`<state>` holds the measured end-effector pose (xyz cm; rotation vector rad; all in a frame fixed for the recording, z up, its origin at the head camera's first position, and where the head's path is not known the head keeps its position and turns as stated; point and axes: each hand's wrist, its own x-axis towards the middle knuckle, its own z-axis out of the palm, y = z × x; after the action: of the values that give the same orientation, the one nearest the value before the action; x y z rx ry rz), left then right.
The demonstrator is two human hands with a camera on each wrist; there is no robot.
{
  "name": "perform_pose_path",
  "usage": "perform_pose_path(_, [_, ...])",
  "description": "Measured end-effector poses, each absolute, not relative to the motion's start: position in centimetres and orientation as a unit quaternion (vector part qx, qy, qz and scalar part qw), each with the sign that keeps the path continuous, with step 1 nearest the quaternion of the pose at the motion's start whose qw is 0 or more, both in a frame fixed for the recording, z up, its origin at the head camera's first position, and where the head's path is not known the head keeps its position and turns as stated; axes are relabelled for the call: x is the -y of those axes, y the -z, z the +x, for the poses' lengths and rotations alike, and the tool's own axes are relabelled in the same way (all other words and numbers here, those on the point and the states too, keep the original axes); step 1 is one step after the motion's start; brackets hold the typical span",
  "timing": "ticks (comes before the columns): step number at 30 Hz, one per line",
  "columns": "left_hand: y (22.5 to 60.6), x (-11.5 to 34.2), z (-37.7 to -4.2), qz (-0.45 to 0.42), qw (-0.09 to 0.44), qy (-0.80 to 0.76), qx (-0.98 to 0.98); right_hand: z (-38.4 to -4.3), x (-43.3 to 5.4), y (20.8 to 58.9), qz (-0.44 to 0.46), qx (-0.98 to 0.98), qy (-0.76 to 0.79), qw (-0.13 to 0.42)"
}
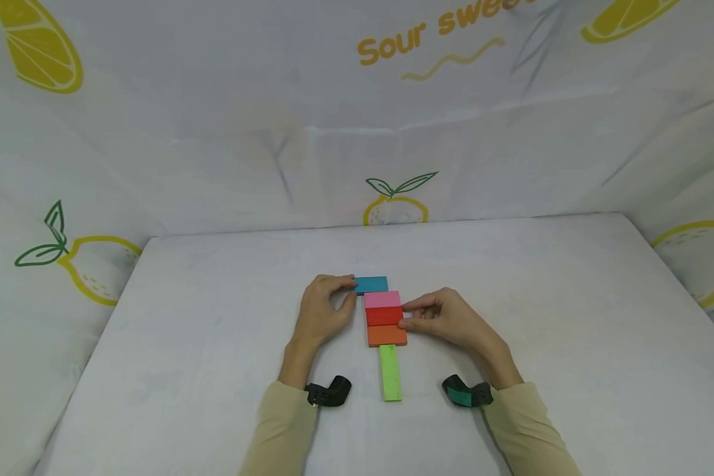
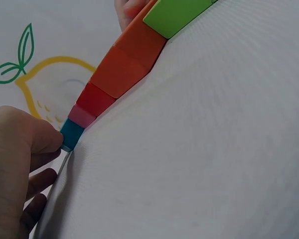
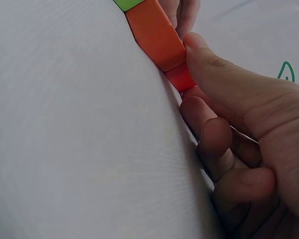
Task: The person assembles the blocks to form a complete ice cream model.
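Several coloured blocks lie in a row on the white tabletop. In the head view, a blue block [image 1: 371, 285] is farthest away, offset left of a pink block [image 1: 382, 299]. Below come a red block [image 1: 383, 316] and an orange block [image 1: 387, 335], their long sides touching. A light green block [image 1: 390, 373] points lengthwise toward the person. My left hand [image 1: 327, 307] pinches the left end of the blue block [image 2: 72, 133] with thumb and index finger. My right hand [image 1: 446, 317] touches the right ends of the red and orange blocks with thumb and index finger, its other fingers loosely bent.
White cloth printed with lemons hangs behind the table [image 1: 184, 370] and down both sides. Each wrist wears a black strapped camera, the left device [image 1: 328, 391] and the right device [image 1: 467, 391], both inside the forearms near the green block.
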<state>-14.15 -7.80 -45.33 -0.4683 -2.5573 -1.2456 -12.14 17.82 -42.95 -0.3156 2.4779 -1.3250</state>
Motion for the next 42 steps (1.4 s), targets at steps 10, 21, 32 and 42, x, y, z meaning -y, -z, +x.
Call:
perform_pose_path(10, [45.13, 7.57, -14.08, -0.158, 0.12, 0.422, 0.885, -12.17, -17.82, 43.07, -0.12, -0.863, 0.466, 0.155])
perform_pose_path(21, [45.09, 7.57, -14.03, -0.181, 0.128, 0.421, 0.88, -12.19, -17.71, 43.13, -0.124, -0.863, 0.465, 0.153])
perform_pose_path(32, [45.44, 7.39, -14.34, -0.203, 0.143, 0.414, 0.876, -12.19, -17.77, 43.13, -0.124, -0.862, 0.467, 0.152])
perform_pose_path(42, [45.43, 7.28, -14.47, -0.211, 0.145, 0.408, 0.877, -12.23, -17.82, 43.12, -0.122, -0.866, 0.461, 0.15])
